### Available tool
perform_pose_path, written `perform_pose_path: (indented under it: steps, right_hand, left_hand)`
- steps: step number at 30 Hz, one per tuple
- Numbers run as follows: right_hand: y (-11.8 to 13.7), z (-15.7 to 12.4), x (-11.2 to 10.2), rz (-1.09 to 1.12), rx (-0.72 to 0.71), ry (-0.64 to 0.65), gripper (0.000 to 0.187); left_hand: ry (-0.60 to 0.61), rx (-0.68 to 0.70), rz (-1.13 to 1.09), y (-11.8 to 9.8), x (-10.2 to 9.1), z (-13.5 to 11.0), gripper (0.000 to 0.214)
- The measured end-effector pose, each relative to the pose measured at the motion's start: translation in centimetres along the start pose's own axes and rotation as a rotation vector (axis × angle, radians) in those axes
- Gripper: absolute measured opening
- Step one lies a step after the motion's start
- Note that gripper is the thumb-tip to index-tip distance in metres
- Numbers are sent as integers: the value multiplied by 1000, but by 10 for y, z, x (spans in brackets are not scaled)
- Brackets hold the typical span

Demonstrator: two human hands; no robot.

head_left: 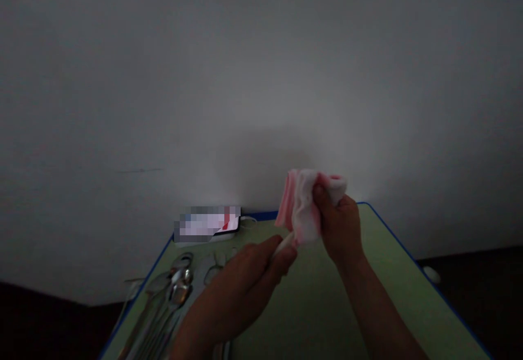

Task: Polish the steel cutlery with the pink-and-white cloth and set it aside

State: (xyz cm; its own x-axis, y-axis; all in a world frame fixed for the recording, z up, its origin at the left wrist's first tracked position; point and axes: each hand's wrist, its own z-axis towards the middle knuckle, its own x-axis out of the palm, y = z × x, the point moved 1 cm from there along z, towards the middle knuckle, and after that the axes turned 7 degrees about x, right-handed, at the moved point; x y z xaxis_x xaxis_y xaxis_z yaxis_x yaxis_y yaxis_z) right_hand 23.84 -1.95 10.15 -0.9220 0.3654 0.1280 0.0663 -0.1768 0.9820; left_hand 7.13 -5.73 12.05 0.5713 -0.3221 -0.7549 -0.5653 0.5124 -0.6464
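Observation:
A pink and white cloth (305, 207) is bunched in my right hand (342, 229), whose thumb presses on its near side. My left hand (253, 273) is closed on the pale, slim handle (285, 243) of a utensil. The far end of this handle runs up to the cloth's lower edge, and whatever lies beyond is covered, so the kind of utensil cannot be made out. Both hands are held above the green table (310, 305), close together.
Several metal spoons and other utensils (180, 292) lie at the table's left, partly behind my left arm. A lit phone (208, 224) rests at the back left with a white cable (250, 220) beside it. A grey wall (261, 77) rises behind the table's blue edge.

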Motion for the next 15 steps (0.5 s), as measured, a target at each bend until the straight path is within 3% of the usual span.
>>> perform_pose_path:
  steps: [2, 3, 7, 9, 12, 15]
  right_hand:
    - [-3, 0, 1, 7, 41, 38, 30]
    - [-2, 0, 0, -25, 51, 127, 28]
    - [12, -5, -17, -287, 55, 653, 22]
    - [20, -8, -26, -436, -4, 817, 18]
    - [29, -10, -34, -589, -81, 885, 15]
    - [34, -8, -37, -658, -137, 771, 15]
  left_hand:
    - [-14, 6, 23, 0, -3, 0, 36]
    - [-10, 19, 36, 0, -7, -1, 36]
    - [27, 64, 104, 6, -19, -9, 37]
    - [60, 58, 154, 11, -21, -12, 38]
    - [114, 40, 189, 16, -20, -13, 39]
    - [100, 42, 163, 16, -23, -14, 35]
